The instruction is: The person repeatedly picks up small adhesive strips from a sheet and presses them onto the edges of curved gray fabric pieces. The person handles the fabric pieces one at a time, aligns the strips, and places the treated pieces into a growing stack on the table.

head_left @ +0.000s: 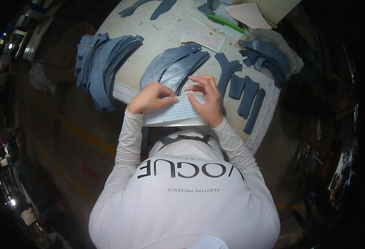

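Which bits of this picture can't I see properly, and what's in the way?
All in the head view:
Printed white sheet: its marks are too small to read.
Left hand: its fingertips are hidden by the hand itself or the sheet.
Curved blue pieces in the middle: lower ends partly hidden by the left hand and sheet.
Far blue piece: cut off by the picture's top edge.

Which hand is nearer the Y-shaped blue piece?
Right. The right hand is just left of the Y-shaped blue piece; the left hand is farther left, at the printed sheet.
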`<state>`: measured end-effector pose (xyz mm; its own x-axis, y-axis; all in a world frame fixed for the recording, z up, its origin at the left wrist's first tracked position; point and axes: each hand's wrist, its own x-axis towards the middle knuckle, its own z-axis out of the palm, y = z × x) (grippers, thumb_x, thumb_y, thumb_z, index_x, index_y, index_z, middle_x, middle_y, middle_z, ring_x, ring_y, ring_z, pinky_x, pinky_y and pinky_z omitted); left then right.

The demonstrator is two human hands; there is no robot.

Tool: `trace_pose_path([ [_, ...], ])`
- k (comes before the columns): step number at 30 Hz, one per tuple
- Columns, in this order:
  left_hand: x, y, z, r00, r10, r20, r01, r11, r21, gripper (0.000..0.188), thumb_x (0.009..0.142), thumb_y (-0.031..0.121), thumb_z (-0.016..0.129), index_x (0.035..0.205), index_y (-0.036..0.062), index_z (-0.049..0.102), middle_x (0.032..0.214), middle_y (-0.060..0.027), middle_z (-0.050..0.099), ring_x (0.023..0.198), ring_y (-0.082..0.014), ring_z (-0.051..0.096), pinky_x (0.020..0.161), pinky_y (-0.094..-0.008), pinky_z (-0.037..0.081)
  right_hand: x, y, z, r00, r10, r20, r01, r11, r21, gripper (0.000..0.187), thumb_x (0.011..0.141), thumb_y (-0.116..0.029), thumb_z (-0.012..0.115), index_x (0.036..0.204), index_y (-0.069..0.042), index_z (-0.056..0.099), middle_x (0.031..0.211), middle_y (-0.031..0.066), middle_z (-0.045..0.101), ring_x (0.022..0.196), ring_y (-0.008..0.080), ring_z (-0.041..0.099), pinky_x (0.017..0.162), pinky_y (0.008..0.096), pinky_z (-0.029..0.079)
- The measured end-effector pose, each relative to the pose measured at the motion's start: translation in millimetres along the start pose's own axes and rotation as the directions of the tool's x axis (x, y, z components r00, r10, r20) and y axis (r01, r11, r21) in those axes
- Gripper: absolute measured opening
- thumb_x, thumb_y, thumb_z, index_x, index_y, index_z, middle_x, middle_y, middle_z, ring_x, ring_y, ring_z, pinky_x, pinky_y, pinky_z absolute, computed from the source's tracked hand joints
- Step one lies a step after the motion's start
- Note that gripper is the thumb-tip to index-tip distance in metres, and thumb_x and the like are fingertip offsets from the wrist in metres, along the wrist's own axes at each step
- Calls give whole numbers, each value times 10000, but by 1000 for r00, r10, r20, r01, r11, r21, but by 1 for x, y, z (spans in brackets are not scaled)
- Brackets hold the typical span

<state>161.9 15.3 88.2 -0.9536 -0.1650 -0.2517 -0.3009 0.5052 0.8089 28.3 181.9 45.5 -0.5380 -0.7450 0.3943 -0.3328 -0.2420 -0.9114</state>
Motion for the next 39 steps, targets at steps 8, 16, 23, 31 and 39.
trace_pose_path([
  [8, 2, -11, 2, 1000, -13, -12, 12, 998, -70, 198, 845, 156, 679, 921, -26, 668, 715, -67, 636, 641, -72, 520, 605, -233, 441, 4, 0, -3, 997, 54, 58, -57, 997, 46, 564, 714, 111, 645, 1237, -81, 554, 1168, 100, 464, 841, 137, 663, 769, 255, 530],
  [16, 13, -19, 17, 999, 28, -22, -27, 999, 33, 286, 761, 255, 737, 898, 20, 651, 665, -82, 606, 600, -145, 516, 602, -290, 427, 5, 5, -5, 990, 63, 126, -64, 998, 4, 573, 727, 112, 635, 1258, -81, 542, 1141, 97, 467, 808, 117, 645, 754, 244, 525],
  [23, 22, -34, 26, 997, 5, 73, 3, 994, -110, 265, 761, 233, 733, 913, 22, 678, 655, -63, 587, 603, -117, 483, 596, -281, 416, 3, 3, -3, 987, 56, 151, -55, 998, -5, 575, 733, 119, 629, 1266, -78, 543, 1110, 93, 464, 804, 122, 634, 742, 236, 528],
  [31, 21, -31, 23, 992, 8, 125, 25, 966, -259, 216, 784, 183, 713, 902, 4, 681, 705, -25, 620, 669, -79, 514, 673, -258, 440, 1, -1, 2, 980, 53, 191, -51, 999, -15, 560, 745, 121, 615, 1259, -91, 549, 1102, 97, 449, 803, 136, 634, 747, 246, 549],
  [39, 21, -28, 23, 993, 25, 112, 17, 933, -360, 177, 820, 160, 701, 893, 1, 677, 736, 6, 622, 711, -59, 508, 711, -245, 441, -2, 2, 3, 985, 61, 164, -55, 997, -45, 552, 745, 105, 625, 1257, -88, 550, 1072, 97, 457, 808, 131, 635, 743, 246, 548],
])
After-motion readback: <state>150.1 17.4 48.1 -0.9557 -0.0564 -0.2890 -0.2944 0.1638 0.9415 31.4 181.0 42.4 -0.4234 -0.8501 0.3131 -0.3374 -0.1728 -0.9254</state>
